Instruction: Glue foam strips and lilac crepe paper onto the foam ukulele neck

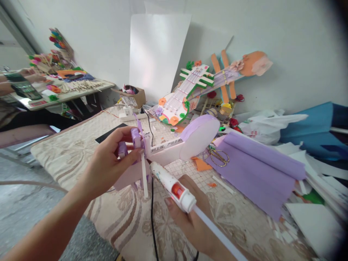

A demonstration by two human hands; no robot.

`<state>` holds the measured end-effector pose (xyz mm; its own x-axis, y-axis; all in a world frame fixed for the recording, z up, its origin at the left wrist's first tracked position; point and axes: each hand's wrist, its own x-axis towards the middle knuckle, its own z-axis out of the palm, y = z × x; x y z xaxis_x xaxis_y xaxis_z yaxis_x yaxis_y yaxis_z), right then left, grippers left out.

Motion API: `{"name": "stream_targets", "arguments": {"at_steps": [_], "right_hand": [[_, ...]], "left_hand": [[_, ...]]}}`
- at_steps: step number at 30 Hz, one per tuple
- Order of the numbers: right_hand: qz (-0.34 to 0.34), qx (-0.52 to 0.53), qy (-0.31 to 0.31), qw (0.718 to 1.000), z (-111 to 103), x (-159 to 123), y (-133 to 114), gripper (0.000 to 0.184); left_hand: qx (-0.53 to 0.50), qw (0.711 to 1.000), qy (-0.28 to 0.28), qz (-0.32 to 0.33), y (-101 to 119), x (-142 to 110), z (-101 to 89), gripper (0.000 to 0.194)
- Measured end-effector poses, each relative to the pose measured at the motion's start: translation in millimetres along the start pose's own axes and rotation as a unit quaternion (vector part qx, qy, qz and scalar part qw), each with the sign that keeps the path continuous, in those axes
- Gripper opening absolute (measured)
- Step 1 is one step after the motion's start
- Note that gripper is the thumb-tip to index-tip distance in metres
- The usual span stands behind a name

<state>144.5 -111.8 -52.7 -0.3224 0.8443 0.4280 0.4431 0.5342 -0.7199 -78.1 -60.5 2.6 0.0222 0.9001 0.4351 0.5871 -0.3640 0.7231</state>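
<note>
My left hand [116, 156] pinches the purple-wrapped end of a craft model instrument. Its long white neck [165, 152] runs right to a round body [201, 139] with a white face and a purple side. A thin white strip [144, 177] hangs down at that end, next to my left fingers. My right hand [190, 210] is wrapped round a white hot glue gun [171, 185]. The gun's nozzle points at the strip and the neck; whether it touches them I cannot tell. A glue stick [217, 232] sticks out of the gun's back.
Purple crepe paper [255, 174] with gold scissors [219, 157] at its edge lies right. Two decorated model instruments [179, 98] lean by the wall. A cardboard box [133, 97] stands behind. The gun's black cord [152, 217] crosses the tablecloth. Another person's hands [29, 74] are at the left table.
</note>
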Motion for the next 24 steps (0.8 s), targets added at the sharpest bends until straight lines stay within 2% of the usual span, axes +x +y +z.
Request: {"name": "stream_targets", "arguments": {"at_steps": [5, 7, 10, 12, 14, 17, 20, 24], "right_hand": [[-0.005, -0.004, -0.003, 1.000, 1, -15, 15, 0.012], [0.019, -0.023, -0.001, 1.000, 0, -24, 26, 0.013], [0.083, -0.060, 0.021, 0.995, -4, -39, 52, 0.021], [0.122, -0.085, 0.066, 0.987, -9, -48, 74, 0.028], [0.161, -0.122, 0.069, 0.977, -14, -54, 96, 0.031], [0.169, -0.156, 0.087, 0.969, -21, -57, 119, 0.035], [0.156, -0.163, 0.078, 0.971, -26, -57, 126, 0.035], [0.143, -0.152, 0.040, 0.977, -36, -64, 121, 0.038]], "left_hand": [[0.010, 1.000, -0.001, -0.016, -4, 0, -0.6, 0.039], [0.035, 0.999, 0.006, -0.015, -5, -1, -1.9, 0.040], [0.049, 0.999, 0.005, -0.023, -3, 0, -3.4, 0.042], [0.048, 0.998, 0.006, -0.032, -2, 0, -3.3, 0.042], [0.051, 0.998, 0.009, -0.038, 0, 0, -2.1, 0.042], [0.054, 0.997, 0.018, -0.044, 2, 0, 0.6, 0.042], [0.062, 0.997, 0.026, -0.048, 4, -1, 2.7, 0.041], [0.070, 0.996, 0.027, -0.052, 10, -3, 4.4, 0.040]]}}
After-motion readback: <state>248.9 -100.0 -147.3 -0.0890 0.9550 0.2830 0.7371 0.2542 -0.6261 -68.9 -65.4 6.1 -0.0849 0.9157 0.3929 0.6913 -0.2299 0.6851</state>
